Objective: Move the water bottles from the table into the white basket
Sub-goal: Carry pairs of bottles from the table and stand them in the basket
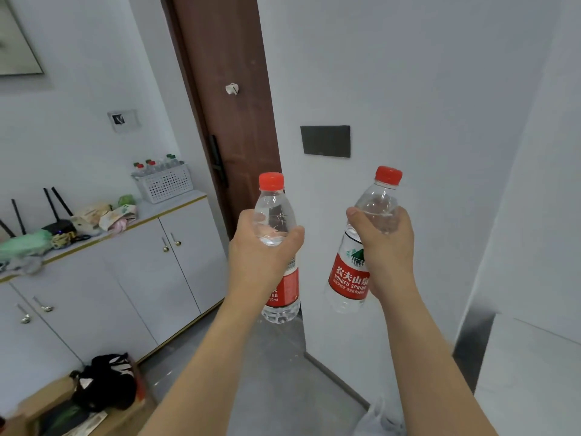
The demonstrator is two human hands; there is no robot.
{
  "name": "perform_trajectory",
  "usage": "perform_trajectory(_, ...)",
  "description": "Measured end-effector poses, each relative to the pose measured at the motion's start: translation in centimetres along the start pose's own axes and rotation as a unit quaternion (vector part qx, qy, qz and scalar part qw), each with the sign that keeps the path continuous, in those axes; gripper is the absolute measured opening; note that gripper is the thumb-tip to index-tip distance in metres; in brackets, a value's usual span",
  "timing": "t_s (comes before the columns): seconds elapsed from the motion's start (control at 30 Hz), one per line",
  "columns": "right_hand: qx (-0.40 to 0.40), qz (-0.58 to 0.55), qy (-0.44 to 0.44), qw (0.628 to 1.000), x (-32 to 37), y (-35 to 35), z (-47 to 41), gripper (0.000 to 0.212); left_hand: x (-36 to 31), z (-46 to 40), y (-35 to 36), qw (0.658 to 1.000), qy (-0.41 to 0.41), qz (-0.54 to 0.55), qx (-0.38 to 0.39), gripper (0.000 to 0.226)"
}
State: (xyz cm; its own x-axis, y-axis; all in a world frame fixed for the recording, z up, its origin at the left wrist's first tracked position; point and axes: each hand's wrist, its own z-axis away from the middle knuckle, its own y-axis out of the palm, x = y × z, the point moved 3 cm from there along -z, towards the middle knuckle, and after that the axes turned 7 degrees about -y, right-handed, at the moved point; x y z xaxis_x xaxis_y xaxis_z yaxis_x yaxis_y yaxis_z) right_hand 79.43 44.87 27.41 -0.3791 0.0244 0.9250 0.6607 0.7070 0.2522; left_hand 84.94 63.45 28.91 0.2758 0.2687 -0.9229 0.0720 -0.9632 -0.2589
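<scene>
- Two water bottles are held up in the air, one in each hand, in front of a white wall (424,89) and a brown door (232,121).
- The left bottle (278,221) is gripped by the left hand (261,247), with fingers and thumb curled round its clear upper part; it is held nearly upright, red cap at the top.
- The right bottle (352,275) is gripped by the right hand (385,243), with thumb and fingers wrapped round its upper part; it is tilted, with the red cap leaning to the right.
- The two bottles are kept apart, a gap being seen between them.
- The white basket (165,184) is seen far to the left, set on the right end of a white cabinet (141,272), well apart from both hands.
- Several capped bottles (151,166) are already stood inside the basket.
- A black router (58,223) and a heap of bags (107,215) are spread along the cabinet top to the left of the basket.
- A black bag (107,383) is left on the floor near the cabinet.
</scene>
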Motion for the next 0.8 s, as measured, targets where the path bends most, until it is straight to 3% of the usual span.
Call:
perform_trajectory(0.27, 0.048, 0.041, 0.000, 0.998, -4.8, 11.2, -3.7, 0.064, 4.7, -10.0, -3.4, 1.000, -0.019, 0.008, -0.010, 0.044)
perform_trajectory(0.43, 0.051, 0.054, -0.017, 0.997, -7.8, 18.6, -5.4, 0.050, 8.1, -16.6, -6.7, 1.000, -0.017, 0.014, -0.019, 0.037)
perform_trajectory(0.63, 0.068, 0.045, -0.033, 0.996, -10.2, 30.4, -7.2, 0.054, 10.8, -25.9, -13.3, 1.000, 0.014, 0.002, -0.016, 0.034)
perform_trajectory(0.8, 0.112, 0.031, -0.049, 0.992, -12.1, 40.3, -7.8, 0.044, 13.5, -33.5, -19.4, 0.998, 0.011, 0.032, -0.047, 0.037)
